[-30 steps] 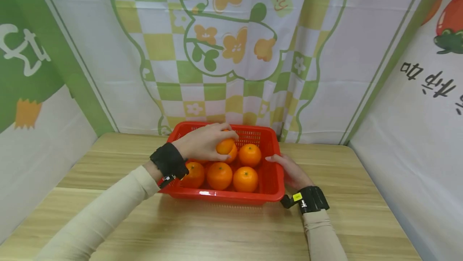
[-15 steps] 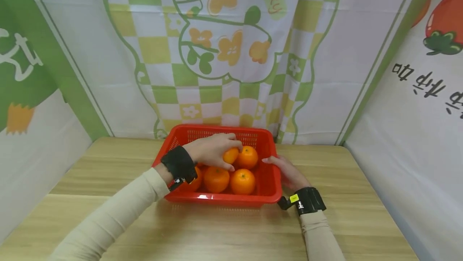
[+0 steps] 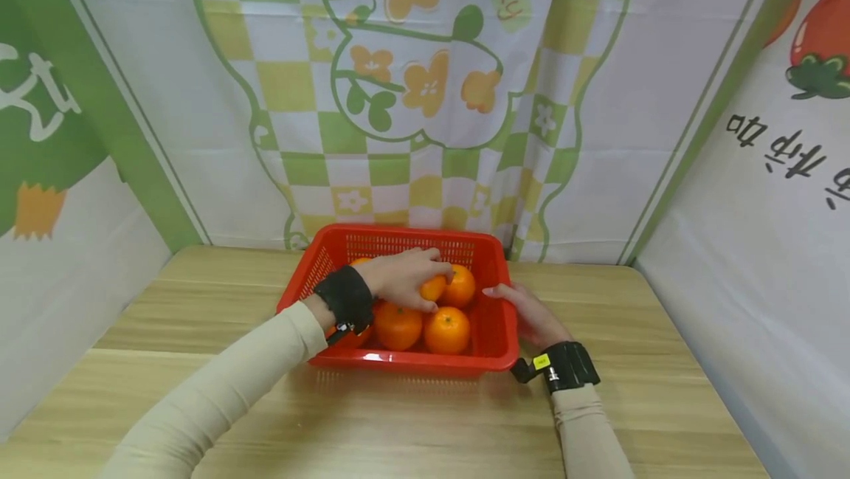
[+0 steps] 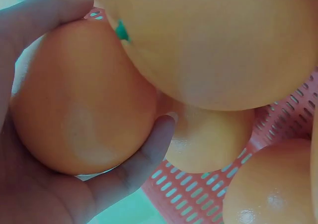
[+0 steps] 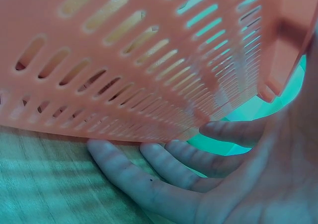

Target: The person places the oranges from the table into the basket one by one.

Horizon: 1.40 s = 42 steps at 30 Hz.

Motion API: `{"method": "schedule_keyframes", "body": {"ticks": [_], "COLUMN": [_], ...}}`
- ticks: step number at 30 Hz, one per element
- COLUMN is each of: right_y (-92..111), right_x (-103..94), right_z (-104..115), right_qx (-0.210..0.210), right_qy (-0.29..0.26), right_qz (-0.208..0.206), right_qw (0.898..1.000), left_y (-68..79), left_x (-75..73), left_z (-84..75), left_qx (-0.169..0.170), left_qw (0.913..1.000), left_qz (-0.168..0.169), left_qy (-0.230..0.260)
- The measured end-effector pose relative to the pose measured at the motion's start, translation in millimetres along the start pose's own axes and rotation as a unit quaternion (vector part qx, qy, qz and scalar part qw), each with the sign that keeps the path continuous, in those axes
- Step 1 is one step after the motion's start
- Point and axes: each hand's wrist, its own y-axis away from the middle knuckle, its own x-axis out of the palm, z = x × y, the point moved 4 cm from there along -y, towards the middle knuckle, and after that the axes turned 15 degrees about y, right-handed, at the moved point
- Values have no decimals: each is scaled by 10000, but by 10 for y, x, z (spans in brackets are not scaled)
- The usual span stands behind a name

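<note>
My left hand (image 3: 406, 278) reaches into a red plastic basket (image 3: 494, 335) and grips an orange (image 3: 433, 288) from above. In the left wrist view, thumb and fingers curl round this orange (image 4: 84, 100), and a bigger-looking one with a green stem spot (image 4: 213, 40) is close beside it. Another orange (image 3: 460, 285) sits just right of the held one in the head view. Along the basket's front lie more oranges (image 3: 448, 331), partly covered by my left wrist. My right hand (image 3: 533, 316) holds the basket's right side, thumb over the rim, with fingers (image 5: 174, 169) at the slotted wall's lower edge outside.
The basket stands on a wooden table (image 3: 398, 427), near its back edge. Behind it hangs a checked green, yellow and white curtain (image 3: 372, 169). White printed cloth walls (image 3: 750, 191) close in both sides.
My left hand has moved right and slightly down inside the basket with the orange, closer to the orange at the right. My right hand stays at the basket's right side. The head view shifted slightly.
</note>
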Motion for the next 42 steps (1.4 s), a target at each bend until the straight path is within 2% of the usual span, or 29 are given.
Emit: {"method": "schedule_keyframes", "body": {"ticks": [7,15,26,36,39,42], "right_y": [-38,-57,-53,-42,-43,-50], "right_x": [-54,-43,-42,-37,-35,-30], "right_z": [-81,-93,-73,-73,-75,-92], "right_qx": [-15,-47,-63,2,2,-7], "right_qy": [-202,-186,-246,-194,-226,-243], "right_qz": [-114,-69,-3,-113,-130,-79], "right_qw": [9997,9998,9997,9997,9997,9997], "left_y": [-31,-63,-134,-130,-120,-100], "left_x": [18,57,87,68,84,117], "left_z": [-13,-26,15,10,6,13], "left_qx": [-260,-587,-389,-201,-212,-415], "left_qw": [9995,9975,9986,9988,9984,9967], "left_qz": [168,380,359,387,415,536], "left_qy": [78,91,90,215,313,445]}}
